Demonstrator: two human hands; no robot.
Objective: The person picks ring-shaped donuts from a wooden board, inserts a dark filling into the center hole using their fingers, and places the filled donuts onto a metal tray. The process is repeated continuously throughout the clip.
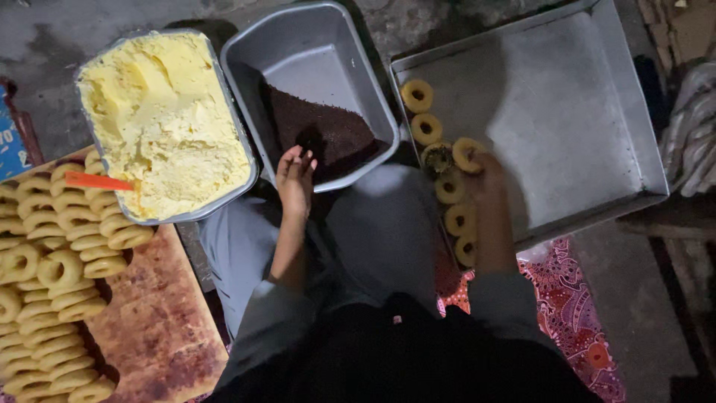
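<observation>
My left hand (295, 177) hovers at the near rim of a grey metal pan (313, 52) holding dark brown crumbs (321, 130), fingers loosely apart, nothing visible in it. My right hand (483, 175) holds a pale ring-shaped dough piece (467, 151) at the left edge of a large flat metal tray (567, 112). Several ring pieces (418, 95) lie in a column along that tray's left side, one with a dark coated top (437, 157).
A metal pan of yellow dough (160, 119) with an orange tool (95, 181) sits at left. Several uncoated rings (52, 269) are stacked on a wooden board (160, 321). Patterned red cloth (567, 298) lies under the tray; folded fabric (693, 127) at right.
</observation>
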